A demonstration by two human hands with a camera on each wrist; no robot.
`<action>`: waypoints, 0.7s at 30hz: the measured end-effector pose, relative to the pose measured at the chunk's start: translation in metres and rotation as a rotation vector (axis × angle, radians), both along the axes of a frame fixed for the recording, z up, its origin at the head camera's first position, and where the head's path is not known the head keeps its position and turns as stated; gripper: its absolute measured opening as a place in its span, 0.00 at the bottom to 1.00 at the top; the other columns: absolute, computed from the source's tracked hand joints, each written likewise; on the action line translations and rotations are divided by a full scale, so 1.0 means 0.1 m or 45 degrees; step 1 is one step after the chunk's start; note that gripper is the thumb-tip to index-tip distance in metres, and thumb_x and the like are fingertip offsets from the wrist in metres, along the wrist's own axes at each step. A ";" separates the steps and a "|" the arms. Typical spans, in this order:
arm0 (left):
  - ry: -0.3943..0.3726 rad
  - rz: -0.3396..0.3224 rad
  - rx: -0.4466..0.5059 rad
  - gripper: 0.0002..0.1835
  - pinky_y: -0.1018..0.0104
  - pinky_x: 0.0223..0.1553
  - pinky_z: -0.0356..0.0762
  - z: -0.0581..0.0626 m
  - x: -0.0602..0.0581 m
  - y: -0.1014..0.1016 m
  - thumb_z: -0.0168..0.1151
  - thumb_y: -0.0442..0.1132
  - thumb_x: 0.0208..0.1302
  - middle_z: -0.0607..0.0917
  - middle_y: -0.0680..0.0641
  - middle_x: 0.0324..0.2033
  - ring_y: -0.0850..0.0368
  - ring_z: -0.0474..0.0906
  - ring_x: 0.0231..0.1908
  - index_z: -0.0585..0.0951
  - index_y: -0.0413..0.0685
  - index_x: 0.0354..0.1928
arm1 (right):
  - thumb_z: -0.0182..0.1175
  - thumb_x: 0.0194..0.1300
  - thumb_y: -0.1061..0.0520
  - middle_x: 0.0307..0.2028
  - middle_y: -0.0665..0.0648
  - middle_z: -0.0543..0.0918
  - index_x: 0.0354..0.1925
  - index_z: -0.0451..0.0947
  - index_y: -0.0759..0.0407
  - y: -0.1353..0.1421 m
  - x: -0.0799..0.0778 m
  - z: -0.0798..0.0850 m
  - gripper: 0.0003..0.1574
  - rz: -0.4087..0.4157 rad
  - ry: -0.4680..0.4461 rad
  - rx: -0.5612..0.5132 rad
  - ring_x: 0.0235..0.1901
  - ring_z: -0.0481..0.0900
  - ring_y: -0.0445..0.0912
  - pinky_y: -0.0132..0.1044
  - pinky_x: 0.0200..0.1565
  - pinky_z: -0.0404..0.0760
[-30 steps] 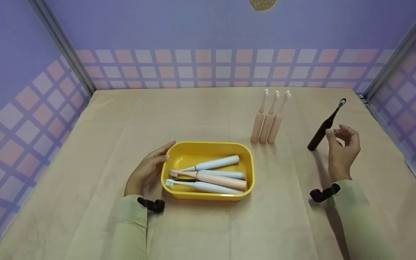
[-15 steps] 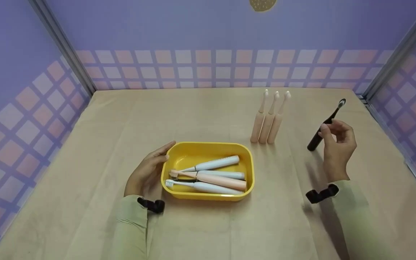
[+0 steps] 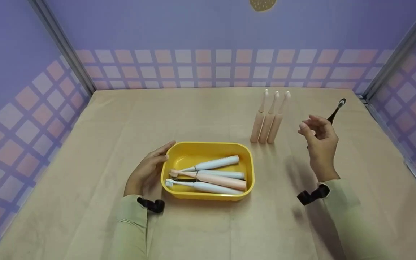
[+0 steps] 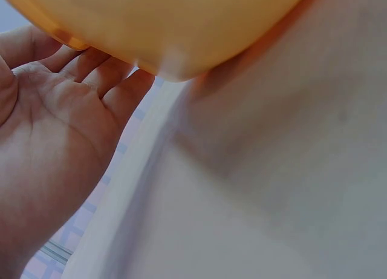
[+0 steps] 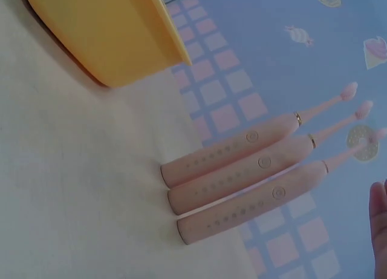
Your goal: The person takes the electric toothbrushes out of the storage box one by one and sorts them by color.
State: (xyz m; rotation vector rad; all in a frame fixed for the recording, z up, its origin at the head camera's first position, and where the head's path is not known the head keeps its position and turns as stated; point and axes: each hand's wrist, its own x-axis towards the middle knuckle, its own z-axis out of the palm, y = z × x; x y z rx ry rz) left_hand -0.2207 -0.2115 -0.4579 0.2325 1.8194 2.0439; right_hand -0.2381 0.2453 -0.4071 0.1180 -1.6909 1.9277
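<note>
Left hand (image 3: 148, 168) grips the near end of a yellow box (image 3: 208, 143), thumb at the rim, fingers along the outer wall. Inside, to that hand's right: pink toothbrush (image 3: 224, 180) lying among three pale toothbrushes (image 3: 217, 163), visible bristle ends toward the hand. A dark strip (image 3: 184, 179) beneath looks like part of another brush; mostly covered, hard to be sure.

Right hand (image 3: 321, 144) is raised above the counter (image 3: 200, 231), fingers loosely bent, thumb and forefinger slightly apart, nothing between them. Just left of it, three pink toothbrushes (image 3: 267, 126) stand upright, side by side, heads up. Behind it, a black toothbrush (image 3: 333, 113), head and neck showing past the fingers, handle largely hidden. Yellow box lies farther left, nearer the wearer.
</note>
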 end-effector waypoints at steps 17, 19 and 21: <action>0.018 -0.038 0.041 0.32 0.61 0.69 0.60 0.00 -0.01 -0.02 0.42 0.32 0.71 0.52 0.46 0.75 0.48 0.52 0.73 0.52 0.47 0.76 | 0.64 0.61 0.59 0.46 0.55 0.82 0.55 0.75 0.66 -0.41 0.07 0.21 0.24 0.334 -0.157 0.381 0.47 0.80 0.42 0.28 0.51 0.79; 0.020 -0.040 0.044 0.32 0.59 0.70 0.59 -0.01 -0.01 -0.02 0.41 0.31 0.71 0.52 0.46 0.75 0.48 0.52 0.73 0.52 0.47 0.75 | 0.64 0.62 0.60 0.47 0.57 0.81 0.55 0.75 0.65 -0.44 0.07 0.23 0.24 0.381 -0.168 0.427 0.47 0.80 0.41 0.27 0.50 0.79; 0.032 -0.042 0.041 0.31 0.58 0.71 0.57 -0.01 -0.02 -0.01 0.41 0.31 0.71 0.52 0.45 0.75 0.48 0.51 0.73 0.52 0.46 0.75 | 0.64 0.62 0.61 0.48 0.59 0.81 0.55 0.76 0.65 -0.47 0.06 0.24 0.23 0.439 -0.174 0.460 0.46 0.80 0.41 0.28 0.49 0.80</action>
